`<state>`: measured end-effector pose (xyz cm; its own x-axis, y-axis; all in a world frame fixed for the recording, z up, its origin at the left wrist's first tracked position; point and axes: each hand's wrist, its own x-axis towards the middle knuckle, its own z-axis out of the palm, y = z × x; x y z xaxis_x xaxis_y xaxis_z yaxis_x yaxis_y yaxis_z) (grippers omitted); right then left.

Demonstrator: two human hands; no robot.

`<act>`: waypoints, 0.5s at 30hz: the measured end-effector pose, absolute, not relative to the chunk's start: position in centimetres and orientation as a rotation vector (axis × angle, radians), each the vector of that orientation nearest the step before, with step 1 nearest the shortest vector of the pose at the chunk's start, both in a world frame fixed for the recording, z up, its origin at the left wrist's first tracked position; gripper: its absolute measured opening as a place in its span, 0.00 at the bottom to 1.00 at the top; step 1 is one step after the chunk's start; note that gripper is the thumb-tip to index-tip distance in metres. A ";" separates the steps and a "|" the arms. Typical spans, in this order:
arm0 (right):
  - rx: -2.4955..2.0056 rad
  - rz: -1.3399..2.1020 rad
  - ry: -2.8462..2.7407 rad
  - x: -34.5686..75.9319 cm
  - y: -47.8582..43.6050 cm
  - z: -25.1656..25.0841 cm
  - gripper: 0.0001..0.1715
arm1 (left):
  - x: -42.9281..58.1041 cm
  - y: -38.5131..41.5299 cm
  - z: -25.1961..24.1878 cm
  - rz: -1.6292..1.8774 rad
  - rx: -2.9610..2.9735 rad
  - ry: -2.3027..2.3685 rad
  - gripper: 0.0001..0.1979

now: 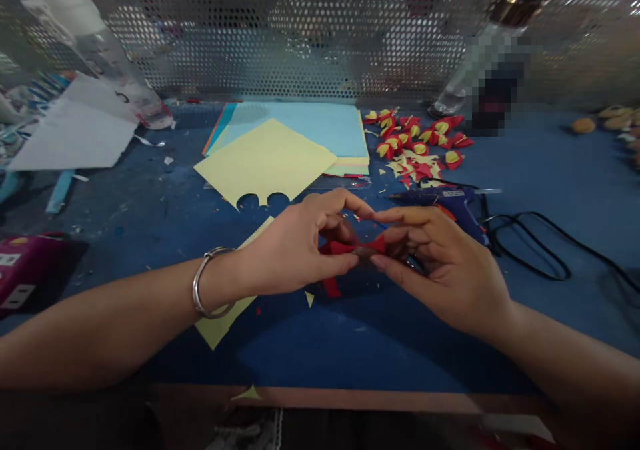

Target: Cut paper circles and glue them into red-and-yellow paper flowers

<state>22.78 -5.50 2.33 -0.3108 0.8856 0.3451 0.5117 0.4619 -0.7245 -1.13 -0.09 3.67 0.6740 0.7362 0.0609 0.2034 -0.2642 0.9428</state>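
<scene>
My left hand (pixel 305 240), with a silver bangle at its wrist, pinches a piece of red paper (pixel 343 247) between thumb and fingers. Opposite it, my right hand (pixel 440 260) has its thumb and fingers closed on the other side of the same paper, and the fingertips of both hands nearly meet. Part of the red paper is hidden by the fingers. Under the hands lies another red strip (pixel 331 287). A yellow paper strip (pixel 227 323) passes beneath my left wrist. Something dark and shiny shows by my right fingers; I cannot make out what it is.
A yellow sheet (pixel 270 160) with cut-out curves lies on stacked coloured paper (pixel 305 117). Red-and-yellow paper pieces (pixel 420 137) and scraps are heaped at right, near a blue glue gun (pixel 460 203) and its black cord (pixel 530 270). Bottles stand along the perforated metal panel (pixel 300 37).
</scene>
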 end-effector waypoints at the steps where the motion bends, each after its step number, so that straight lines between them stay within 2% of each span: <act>1: -1.178 0.656 -1.953 22.8 -5.5 2.4 0.20 | -1.1 -0.1 3.7 0.632 1.821 0.744 0.23; 5: -1.240 0.695 -1.882 22.8 -5.3 2.7 0.15 | -1.6 -0.1 4.6 0.945 1.929 0.772 0.23; 7: -1.256 0.735 -1.846 22.9 -5.2 2.8 0.13 | -2.0 -0.1 5.6 1.174 1.986 0.793 0.19; 8: -1.262 0.759 -1.825 22.9 -5.1 2.8 0.13 | -2.3 0.0 6.1 1.188 2.018 0.862 0.13; 10: -1.279 0.795 -1.785 23.1 -5.0 3.0 0.14 | -2.9 0.3 7.2 1.045 2.140 0.954 0.04; 15: -1.317 0.805 -1.746 23.0 -4.8 3.5 0.09 | -3.2 1.9 7.4 0.504 2.174 0.951 0.18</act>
